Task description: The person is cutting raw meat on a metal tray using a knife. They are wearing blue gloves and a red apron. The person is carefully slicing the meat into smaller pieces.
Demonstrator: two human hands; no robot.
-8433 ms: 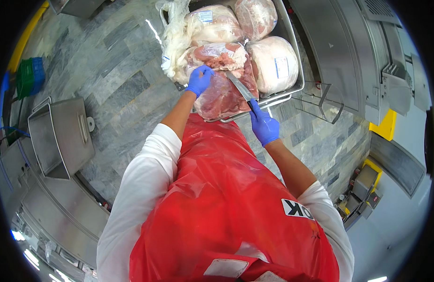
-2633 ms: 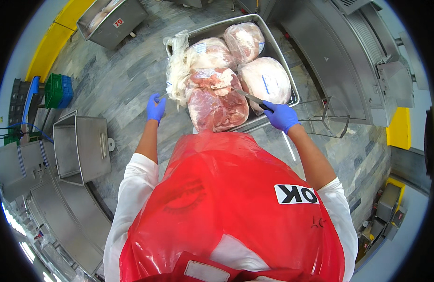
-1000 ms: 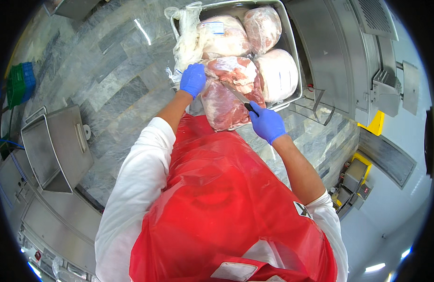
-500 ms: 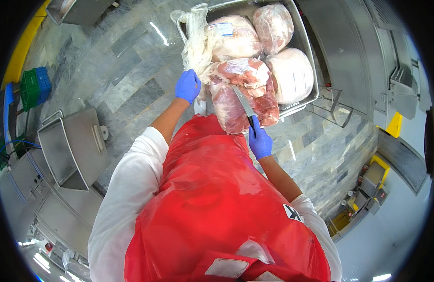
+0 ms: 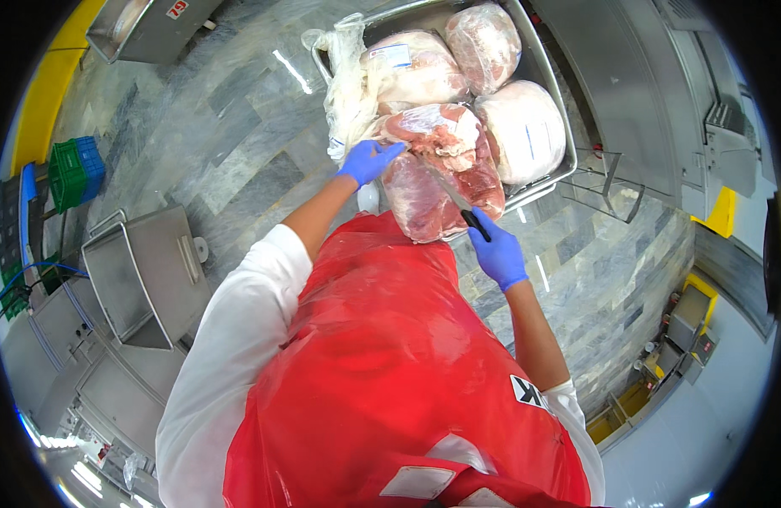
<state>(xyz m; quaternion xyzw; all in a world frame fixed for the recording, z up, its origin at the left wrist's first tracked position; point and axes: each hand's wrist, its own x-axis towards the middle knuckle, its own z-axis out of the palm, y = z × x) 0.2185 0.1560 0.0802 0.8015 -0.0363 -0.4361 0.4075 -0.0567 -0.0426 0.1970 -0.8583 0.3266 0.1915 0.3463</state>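
Observation:
My right hand is closed round the black handle of a knife. Its blade points up and left across a large unwrapped piece of raw meat at the near end of a metal bin. At the meat's left edge, my left hand has its fingertips together, pinching the meat. Crumpled clear plastic wrap hangs over the bin's left rim just beyond that hand. Both hands wear blue gloves.
Several wrapped meat pieces fill the rest of the bin. A tilted steel bin stands at left, with another bin at the upper left. Green and blue crates are farther left. A metal frame sits right of the meat bin.
My left hand has moved right from the plastic wrap to the meat's edge. My right hand has shifted slightly right and down, and the knife lies at a lower slant across the meat.

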